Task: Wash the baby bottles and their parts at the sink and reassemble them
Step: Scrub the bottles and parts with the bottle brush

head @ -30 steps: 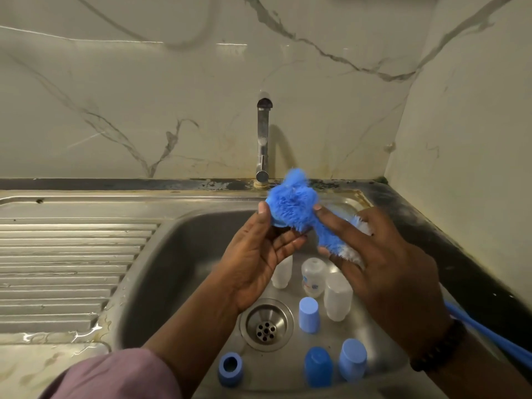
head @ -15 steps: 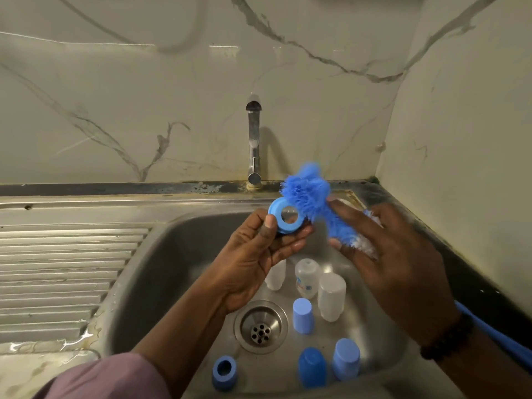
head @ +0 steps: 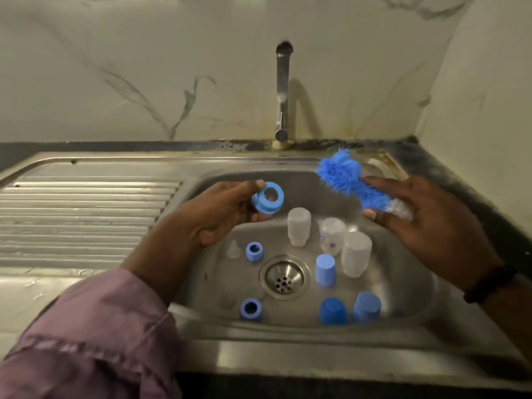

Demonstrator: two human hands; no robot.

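A: Where's everything around the sink basin [head: 403, 326]?
B: Above it, the right hand [head: 431, 226] grips the blue bottle brush [head: 349, 181]; the left hand [head: 221, 211] pinches a blue screw ring [head: 267, 200].
A: Hands together?
B: Apart. Clear bottles [head: 355, 253], blue caps [head: 325, 270] and rings [head: 254, 251] stand around its drain [head: 284, 277].

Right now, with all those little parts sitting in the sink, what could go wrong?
The blue ring sits only at the left hand's fingertips, so it might slip and knock the upright bottles below. The small clear teat lies near the drain and is easy to overlook. The brush in the right hand might flick water about.
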